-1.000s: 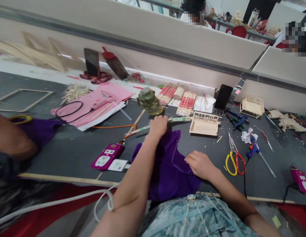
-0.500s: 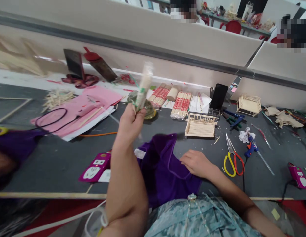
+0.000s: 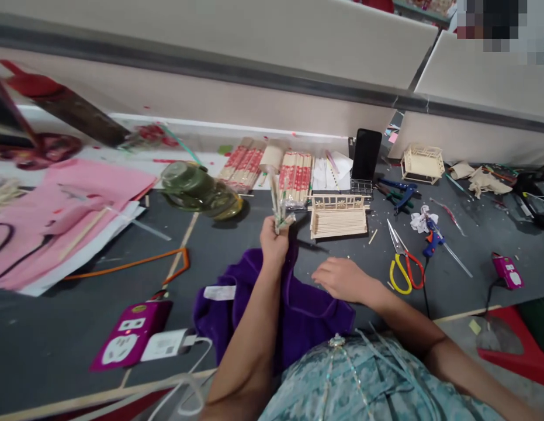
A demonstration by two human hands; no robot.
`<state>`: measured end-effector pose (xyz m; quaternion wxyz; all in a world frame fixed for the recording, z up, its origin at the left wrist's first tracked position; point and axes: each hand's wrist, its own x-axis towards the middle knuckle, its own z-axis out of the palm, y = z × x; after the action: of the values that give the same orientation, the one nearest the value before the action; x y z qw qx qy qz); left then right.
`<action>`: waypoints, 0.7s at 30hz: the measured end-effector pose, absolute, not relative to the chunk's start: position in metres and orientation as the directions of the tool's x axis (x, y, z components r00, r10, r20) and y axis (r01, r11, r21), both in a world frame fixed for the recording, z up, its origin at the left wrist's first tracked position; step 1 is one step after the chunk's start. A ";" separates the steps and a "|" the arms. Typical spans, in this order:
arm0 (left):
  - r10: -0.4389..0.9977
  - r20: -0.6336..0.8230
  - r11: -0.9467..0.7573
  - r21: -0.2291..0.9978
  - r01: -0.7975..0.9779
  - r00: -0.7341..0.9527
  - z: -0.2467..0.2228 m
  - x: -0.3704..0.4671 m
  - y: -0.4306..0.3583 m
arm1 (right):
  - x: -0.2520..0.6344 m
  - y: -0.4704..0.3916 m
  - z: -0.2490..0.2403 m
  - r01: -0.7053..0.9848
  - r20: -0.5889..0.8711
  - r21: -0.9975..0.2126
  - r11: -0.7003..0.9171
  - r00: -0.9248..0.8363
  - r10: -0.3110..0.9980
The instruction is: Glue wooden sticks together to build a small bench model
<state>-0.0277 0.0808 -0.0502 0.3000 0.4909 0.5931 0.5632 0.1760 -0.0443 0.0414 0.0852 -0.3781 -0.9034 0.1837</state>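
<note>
My left hand (image 3: 275, 241) is closed around a clear plastic packet of thin wooden sticks (image 3: 279, 204) with green print, held upright and smeared by motion. Beneath that arm a purple cloth (image 3: 241, 266) with a white label lies crumpled on the dark table. My right hand (image 3: 342, 279) rests by the cloth's right side, fingers loosely stretched out and holding nothing. Just beyond it sits a small wooden-stick model (image 3: 339, 222) with a slatted base and a railing back. Scissors (image 3: 403, 263) with one yellow and one red handle lie to its right.
Red-and-white stick packs (image 3: 294, 175) line the back beside a leaning phone (image 3: 367, 155). A green bottle (image 3: 197, 190) lies at left, with a magenta power socket (image 3: 134, 333) nearer. Farther right are a blue glue gun (image 3: 433, 241), pliers (image 3: 403, 196) and another stick model (image 3: 423, 164).
My left hand has lowered the stick packet and brought it rightward, over the purple cloth's far edge. My right hand stays near the cloth. The view has turned right and down.
</note>
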 end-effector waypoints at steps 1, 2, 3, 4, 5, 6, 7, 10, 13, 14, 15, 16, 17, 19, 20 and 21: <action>0.911 0.202 -0.133 0.969 0.206 -0.359 -0.048 -0.027 0.080 | 0.176 -0.045 0.041 0.652 0.007 -0.388 0.652 -0.705 0.709; 0.899 0.209 -0.153 0.973 0.171 -0.385 -0.043 -0.027 0.081 | 0.176 -0.046 0.041 0.650 0.002 -0.380 0.659 -0.711 0.703; 0.885 0.216 -0.171 0.975 0.143 -0.412 -0.038 -0.027 0.082 | 0.176 -0.046 0.041 0.645 0.000 -0.373 0.667 -0.719 0.695; 0.873 0.218 -0.184 0.976 0.120 -0.436 -0.033 -0.027 0.084 | 0.175 -0.047 0.042 0.639 0.001 -0.368 0.675 -0.726 0.688; 0.864 0.212 -0.186 0.977 0.100 -0.456 -0.029 -0.028 0.086 | 0.175 -0.047 0.042 0.632 0.004 -0.365 0.684 -0.733 0.680; 0.859 0.190 -0.174 0.982 0.078 -0.475 -0.026 -0.028 0.088 | 0.174 -0.048 0.041 0.624 0.007 -0.362 0.692 -0.741 0.672; 0.862 0.152 -0.145 0.988 0.052 -0.483 -0.025 -0.028 0.090 | 0.173 -0.049 0.041 0.618 0.009 -0.359 0.700 -0.747 0.664; 0.878 0.012 -0.025 0.999 -0.020 -0.479 -0.025 -0.028 0.091 | 0.170 -0.052 0.038 0.602 0.002 -0.348 0.719 -0.767 0.642; 0.884 -0.055 0.044 0.998 -0.035 -0.465 -0.024 -0.031 0.095 | 0.171 -0.055 0.038 0.594 -0.010 -0.327 0.735 -0.780 0.625; 0.885 -0.061 0.055 0.998 -0.026 -0.462 -0.022 -0.033 0.099 | 0.173 -0.056 0.039 0.597 -0.008 -0.323 0.734 -0.777 0.629; 0.887 -0.058 0.060 0.998 -0.011 -0.459 -0.019 -0.036 0.105 | 0.176 -0.056 0.041 0.609 -0.003 -0.321 0.726 -0.767 0.642; 0.890 -0.049 0.060 0.998 0.011 -0.454 -0.016 -0.039 0.112 | 0.180 -0.056 0.043 0.629 0.001 -0.320 0.708 -0.747 0.665; 0.892 -0.032 0.056 0.998 0.040 -0.450 -0.013 -0.042 0.120 | 0.186 -0.056 0.047 0.657 0.001 -0.320 0.682 -0.720 0.694; 0.904 0.026 0.028 0.993 0.118 -0.427 -0.007 -0.048 0.138 | 0.200 -0.055 0.054 0.728 -0.014 -0.317 0.608 -0.645 0.764; 0.912 0.066 0.002 0.986 0.167 -0.404 -0.005 -0.050 0.147 | 0.208 -0.055 0.058 0.766 -0.026 -0.314 0.561 -0.598 0.801; 0.922 0.120 -0.037 0.974 0.224 -0.369 -0.004 -0.052 0.156 | 0.217 -0.055 0.062 0.800 -0.039 -0.316 0.510 -0.548 0.836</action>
<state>-0.0517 0.1557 -0.0039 0.3168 0.4640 0.6173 0.5507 0.2166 -0.0546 0.0615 0.0592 -0.4719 -0.8668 0.1498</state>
